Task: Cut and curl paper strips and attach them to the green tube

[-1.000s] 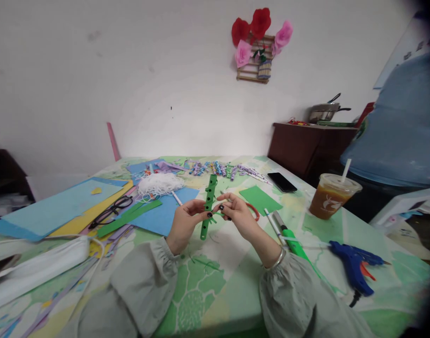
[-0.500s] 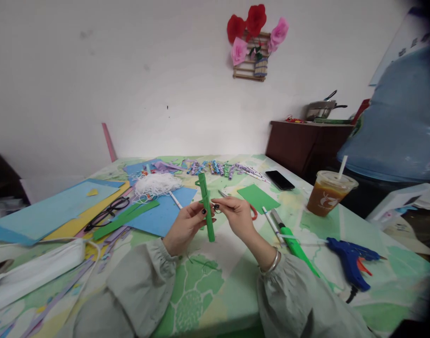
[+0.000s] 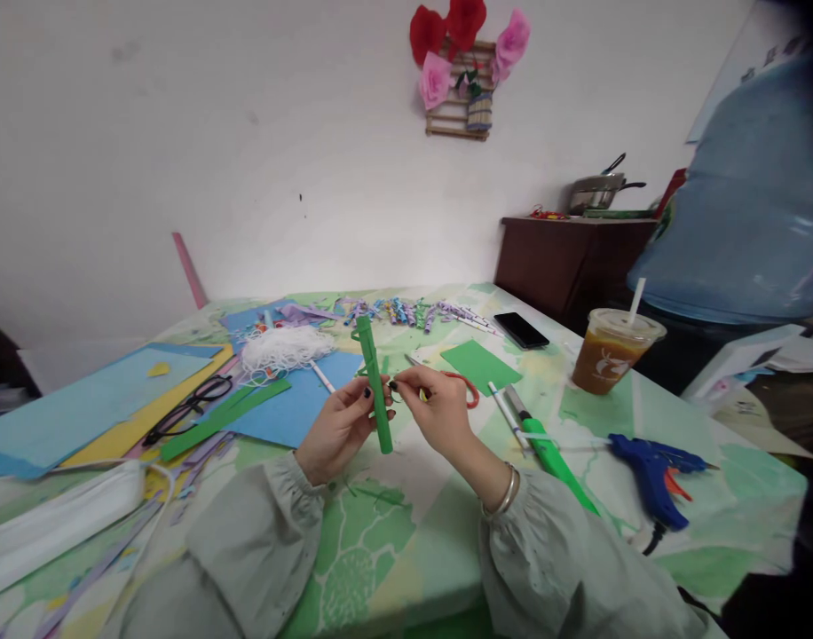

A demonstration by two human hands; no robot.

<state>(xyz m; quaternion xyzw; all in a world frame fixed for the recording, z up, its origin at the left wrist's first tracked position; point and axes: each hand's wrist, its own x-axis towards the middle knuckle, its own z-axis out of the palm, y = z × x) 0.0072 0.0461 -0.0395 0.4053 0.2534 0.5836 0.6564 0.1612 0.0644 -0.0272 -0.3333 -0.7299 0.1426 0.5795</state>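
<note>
A rolled green paper tube (image 3: 378, 399) with small curled strips near its upper end stands nearly upright, leaning slightly left. My left hand (image 3: 340, 424) pinches it around the middle. On the tube's right side, my right hand (image 3: 433, 406) has thumb and fingertips pressed together beside it; a thin dark curl shows at those fingertips, too small to name. Behind the right hand lie scissors with red handles (image 3: 471, 390), partly hidden. A green paper square (image 3: 481, 365) rests on the table beyond.
White string (image 3: 280, 353), blue sheets (image 3: 293, 413), black glasses (image 3: 190, 408) and a white mask (image 3: 67, 524) lie left. A phone (image 3: 521, 330), a drink cup (image 3: 612, 355), a green-handled knife (image 3: 556, 466) and a blue glue gun (image 3: 652, 479) are right. Curled paper pieces lie at the back.
The view has shifted slightly, so the scene sits further left and a little higher. The tube has turned a little in my left hand; both hands keep their grips.
</note>
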